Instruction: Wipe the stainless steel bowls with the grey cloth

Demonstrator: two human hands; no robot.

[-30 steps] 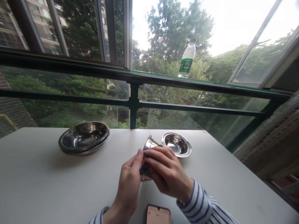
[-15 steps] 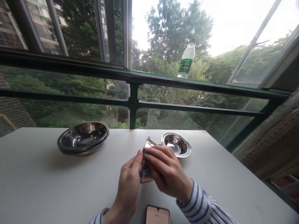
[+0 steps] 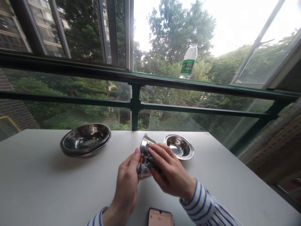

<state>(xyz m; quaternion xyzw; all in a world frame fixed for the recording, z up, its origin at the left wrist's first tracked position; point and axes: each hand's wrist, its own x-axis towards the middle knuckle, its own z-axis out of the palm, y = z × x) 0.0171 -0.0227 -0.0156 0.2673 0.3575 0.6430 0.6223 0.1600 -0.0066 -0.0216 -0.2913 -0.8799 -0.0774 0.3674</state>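
Observation:
Both of my hands hold a small stack of shiny steel bowls (image 3: 145,153) tipped on edge just above the white table (image 3: 47,185). My left hand (image 3: 127,185) grips the stack from the left, thumb up against its side. My right hand (image 3: 169,174) wraps over the right side, fingers curled across the metal. One small steel bowl (image 3: 179,146) sits upright on the table just beyond my right hand. A stack of larger steel bowls (image 3: 86,142) rests at the back left of the table.
A phone (image 3: 160,217) lies at the near edge of the table between my striped sleeves. A plastic water bottle (image 3: 188,59) stands on the green window rail (image 3: 211,86) behind the table. The table's right edge runs diagonally down to the right.
The held stack of small bowls has tilted more upright and shifted slightly left and up between my hands. The bowls on the table have not moved.

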